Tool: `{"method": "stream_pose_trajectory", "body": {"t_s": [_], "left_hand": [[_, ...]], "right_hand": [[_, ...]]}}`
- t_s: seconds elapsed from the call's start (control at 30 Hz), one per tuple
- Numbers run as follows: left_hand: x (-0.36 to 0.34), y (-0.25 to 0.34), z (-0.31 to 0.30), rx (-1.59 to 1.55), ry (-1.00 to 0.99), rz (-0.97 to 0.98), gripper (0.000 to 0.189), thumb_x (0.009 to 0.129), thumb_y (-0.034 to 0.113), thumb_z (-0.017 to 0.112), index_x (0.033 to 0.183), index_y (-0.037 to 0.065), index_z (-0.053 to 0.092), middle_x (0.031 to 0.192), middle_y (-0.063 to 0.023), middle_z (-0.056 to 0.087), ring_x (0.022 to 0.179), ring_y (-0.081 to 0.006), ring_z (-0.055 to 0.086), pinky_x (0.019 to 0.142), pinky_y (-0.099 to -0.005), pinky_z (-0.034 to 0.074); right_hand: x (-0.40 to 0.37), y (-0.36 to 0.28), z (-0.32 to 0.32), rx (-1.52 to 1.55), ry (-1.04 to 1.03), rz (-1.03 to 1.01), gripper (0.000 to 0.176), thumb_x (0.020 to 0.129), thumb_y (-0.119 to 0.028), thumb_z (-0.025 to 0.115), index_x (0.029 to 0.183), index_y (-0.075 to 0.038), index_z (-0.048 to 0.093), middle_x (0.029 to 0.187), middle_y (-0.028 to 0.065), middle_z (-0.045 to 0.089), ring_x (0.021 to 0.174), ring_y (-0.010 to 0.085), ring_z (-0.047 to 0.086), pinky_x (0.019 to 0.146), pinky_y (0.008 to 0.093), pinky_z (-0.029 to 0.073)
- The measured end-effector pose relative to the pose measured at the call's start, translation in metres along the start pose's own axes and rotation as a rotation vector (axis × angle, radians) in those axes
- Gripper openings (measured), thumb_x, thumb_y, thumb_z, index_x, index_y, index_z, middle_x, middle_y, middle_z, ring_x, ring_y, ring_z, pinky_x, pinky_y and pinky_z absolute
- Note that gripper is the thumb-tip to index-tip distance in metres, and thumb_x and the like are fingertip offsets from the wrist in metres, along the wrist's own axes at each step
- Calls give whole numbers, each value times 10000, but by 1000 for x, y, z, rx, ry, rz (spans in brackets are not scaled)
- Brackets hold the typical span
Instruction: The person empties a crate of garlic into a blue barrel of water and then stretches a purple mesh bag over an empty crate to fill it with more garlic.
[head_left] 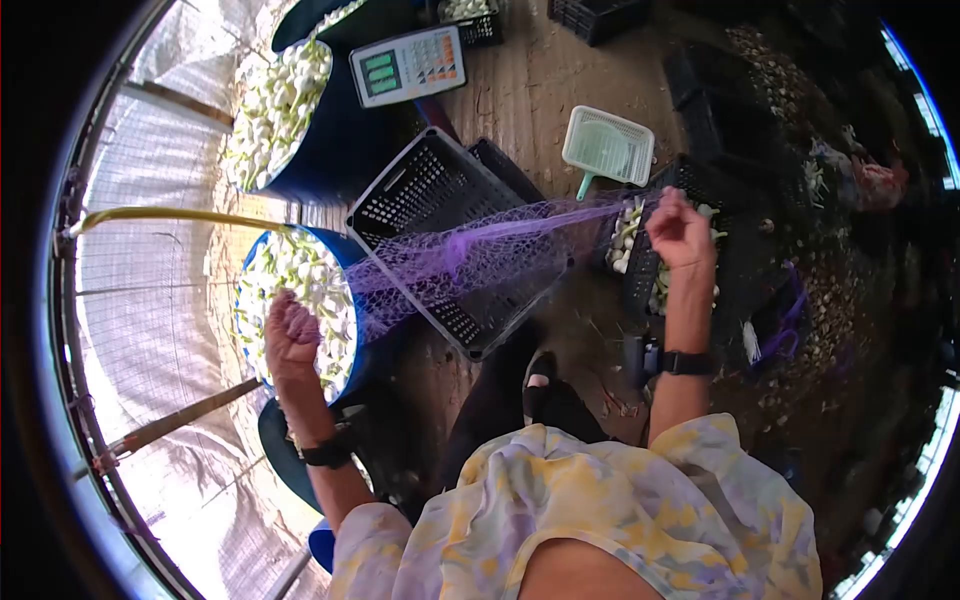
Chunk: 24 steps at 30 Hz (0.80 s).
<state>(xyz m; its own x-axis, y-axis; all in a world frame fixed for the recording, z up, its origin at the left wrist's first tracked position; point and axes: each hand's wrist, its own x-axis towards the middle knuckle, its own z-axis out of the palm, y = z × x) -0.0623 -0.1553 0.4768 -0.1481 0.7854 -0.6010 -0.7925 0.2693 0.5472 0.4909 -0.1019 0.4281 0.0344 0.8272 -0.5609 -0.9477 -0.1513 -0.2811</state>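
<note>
A purple mesh net bag (pixel 460 250) is stretched across in front of my body, between my two hands. My left hand (pixel 292 330) is closed on its wide left end, above a blue barrel (pixel 352 270) filled with white garlic bulbs (pixel 318 285). At the other side, my right hand (pixel 682 235) pinches the narrow, gathered end of the net. Beneath that hand stands a black crate (pixel 640 290) with more bulbs in it. Behind the net, a larger black perforated crate (pixel 425 175) shows through the mesh. I see no bulbs inside the net.
A digital scale (pixel 408 66) with lit green displays stands beyond the large crate. A pale green handled basket (pixel 610 145) is on the floor ahead. Another blue barrel (pixel 320 150) of bulbs is at far left. Purple netting (pixel 785 320) and scraps lie at right.
</note>
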Motion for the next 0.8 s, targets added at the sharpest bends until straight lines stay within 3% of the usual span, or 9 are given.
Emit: {"method": "stream_pose_trajectory", "body": {"t_s": [0.03, 0.1, 0.17, 0.23, 0.37, 0.47, 0.6, 0.67, 0.8], "left_hand": [[-20, 11, 15, 234, 63, 107, 157, 878, 181, 534, 745, 98, 536, 480, 79, 300, 365, -27, 247, 325, -208, 180], [-56, 22, 44, 714, 239, 536, 148, 812, 177, 581, 694, 103, 533, 462, 87, 285, 354, -8, 232, 312, -212, 152], [-65, 51, 46, 1051, 379, 755, 218, 765, 146, 588, 574, 110, 489, 405, 82, 289, 307, -9, 211, 298, -204, 141], [-89, 74, 53, 1189, 163, 586, 218, 760, 141, 582, 568, 111, 483, 410, 83, 292, 306, -13, 225, 295, -205, 147], [-92, 103, 68, 1156, 8, 281, 221, 810, 139, 584, 607, 104, 505, 428, 90, 305, 314, -2, 224, 288, -177, 179], [-64, 116, 80, 1131, -79, 145, 209, 836, 145, 574, 647, 126, 488, 469, 94, 323, 327, 4, 239, 282, -165, 197], [1, 87, 101, 1103, -341, 42, 219, 885, 183, 497, 680, 160, 423, 540, 102, 288, 376, 11, 240, 304, -151, 193], [23, 41, 135, 1156, -494, -209, 208, 895, 206, 490, 723, 91, 469, 508, 86, 277, 365, -6, 230, 310, -164, 168], [117, 14, 157, 1225, -636, -175, 325, 914, 269, 486, 672, 57, 533, 450, 70, 294, 347, -16, 213, 325, -201, 144]], "right_hand": [[-11, -24, -4, 176, -59, 100, 64, 846, -96, 568, 808, -46, 562, 523, -48, 404, 420, 77, 384, 396, 229, 326], [-26, -68, -23, 35, -285, 41, 73, 840, -92, 568, 784, -52, 544, 484, -72, 270, 377, 61, 245, 375, 223, 225], [-62, -87, -15, -251, 3, -318, 73, 807, -78, 585, 747, -57, 548, 462, -80, 272, 360, 43, 217, 350, 218, 187], [-86, -96, -11, -671, 378, -718, 103, 799, -73, 601, 707, -55, 557, 478, -83, 353, 366, 19, 258, 343, 200, 182], [-115, -125, -50, -900, 299, -792, 121, 779, -83, 643, 686, -63, 568, 503, -76, 412, 377, 5, 292, 338, 190, 182], [-133, -147, -70, -994, -86, -378, 113, 801, -121, 652, 711, -83, 595, 548, -59, 462, 380, 6, 302, 333, 190, 196], [-117, -101, -70, -669, -103, -335, 100, 824, -175, 634, 819, -79, 606, 604, -20, 532, 380, 22, 334, 321, 194, 220], [-96, -36, -62, -620, -149, -282, 125, 820, -174, 623, 846, -53, 602, 711, 46, 623, 396, 31, 375, 332, 186, 267], [-66, 89, -37, -580, 10, -103, 313, 893, -279, 564, 707, -27, 567, 498, -50, 362, 382, 21, 274, 345, 184, 198]]}}
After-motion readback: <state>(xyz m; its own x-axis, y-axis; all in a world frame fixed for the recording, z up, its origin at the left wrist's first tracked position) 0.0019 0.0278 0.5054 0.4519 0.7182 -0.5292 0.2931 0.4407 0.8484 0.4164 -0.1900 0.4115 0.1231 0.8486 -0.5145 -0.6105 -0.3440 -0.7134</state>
